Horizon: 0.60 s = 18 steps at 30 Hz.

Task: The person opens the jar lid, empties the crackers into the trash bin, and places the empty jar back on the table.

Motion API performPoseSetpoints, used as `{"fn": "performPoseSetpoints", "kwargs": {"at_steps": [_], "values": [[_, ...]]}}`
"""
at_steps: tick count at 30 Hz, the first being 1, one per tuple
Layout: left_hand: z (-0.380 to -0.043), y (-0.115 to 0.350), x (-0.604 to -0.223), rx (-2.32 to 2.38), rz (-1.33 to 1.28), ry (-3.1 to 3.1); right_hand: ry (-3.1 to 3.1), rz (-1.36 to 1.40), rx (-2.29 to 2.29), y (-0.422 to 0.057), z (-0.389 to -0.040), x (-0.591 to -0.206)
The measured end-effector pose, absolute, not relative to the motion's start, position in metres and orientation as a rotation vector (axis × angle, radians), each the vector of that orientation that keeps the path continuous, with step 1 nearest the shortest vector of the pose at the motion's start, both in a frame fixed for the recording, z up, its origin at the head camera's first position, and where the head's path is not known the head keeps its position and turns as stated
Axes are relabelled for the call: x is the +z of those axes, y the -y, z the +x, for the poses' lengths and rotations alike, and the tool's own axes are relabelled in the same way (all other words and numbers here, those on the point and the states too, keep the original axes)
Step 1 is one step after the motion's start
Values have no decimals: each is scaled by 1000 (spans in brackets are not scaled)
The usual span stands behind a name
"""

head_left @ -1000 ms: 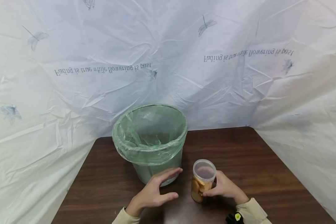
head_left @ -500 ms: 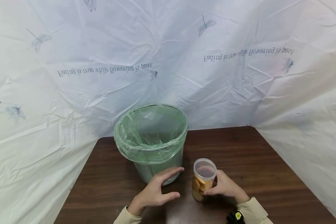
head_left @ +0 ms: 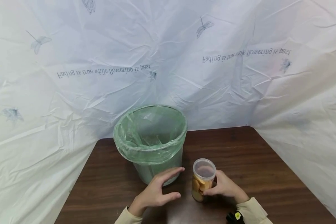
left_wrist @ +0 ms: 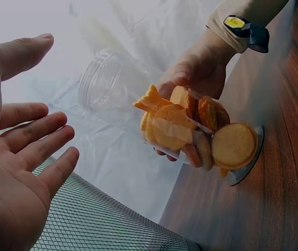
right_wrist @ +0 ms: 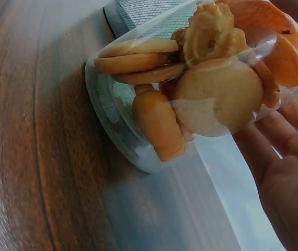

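A clear plastic jar (head_left: pixel 204 174) stands upright on the table, uncapped at the top. Cookies (left_wrist: pixel 172 127) in round and ruffled shapes fill its lower part, as the left wrist view shows. My right hand (head_left: pixel 226 188) grips the jar from its right side, the thumb across the front and the fingers behind. To the jar's left, my left hand (head_left: pixel 154 191) is held with thumb and fingers spread, touching nothing. Just beyond it stands a mesh waste bin (head_left: pixel 149 171) lined with a green plastic bag (head_left: pixel 151 155).
The dark wooden table (head_left: pixel 240 149) has its far edge against a pale wrinkled sheet (head_left: pixel 168 62) printed with lettering and dragonflies. This sheet also hangs along both sides. A dark strap with a yellow marker (head_left: pixel 237 216) sits on the right wrist.
The view shifts very slightly. Both hands and the jar keep their places.
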State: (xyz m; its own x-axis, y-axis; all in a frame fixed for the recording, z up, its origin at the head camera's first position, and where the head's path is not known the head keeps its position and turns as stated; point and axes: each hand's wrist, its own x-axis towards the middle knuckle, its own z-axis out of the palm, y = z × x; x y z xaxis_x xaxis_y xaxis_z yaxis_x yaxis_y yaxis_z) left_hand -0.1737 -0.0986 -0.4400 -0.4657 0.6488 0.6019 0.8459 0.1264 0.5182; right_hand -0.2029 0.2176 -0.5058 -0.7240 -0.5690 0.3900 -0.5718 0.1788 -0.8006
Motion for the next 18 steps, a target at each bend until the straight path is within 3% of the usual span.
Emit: {"fn": "performPoseSetpoints", "kwargs": {"at_steps": [18], "values": [[-174, 99, -442, -1244, -1472, 2192, 2413, 1146, 1644, -217, -203, -507]]}}
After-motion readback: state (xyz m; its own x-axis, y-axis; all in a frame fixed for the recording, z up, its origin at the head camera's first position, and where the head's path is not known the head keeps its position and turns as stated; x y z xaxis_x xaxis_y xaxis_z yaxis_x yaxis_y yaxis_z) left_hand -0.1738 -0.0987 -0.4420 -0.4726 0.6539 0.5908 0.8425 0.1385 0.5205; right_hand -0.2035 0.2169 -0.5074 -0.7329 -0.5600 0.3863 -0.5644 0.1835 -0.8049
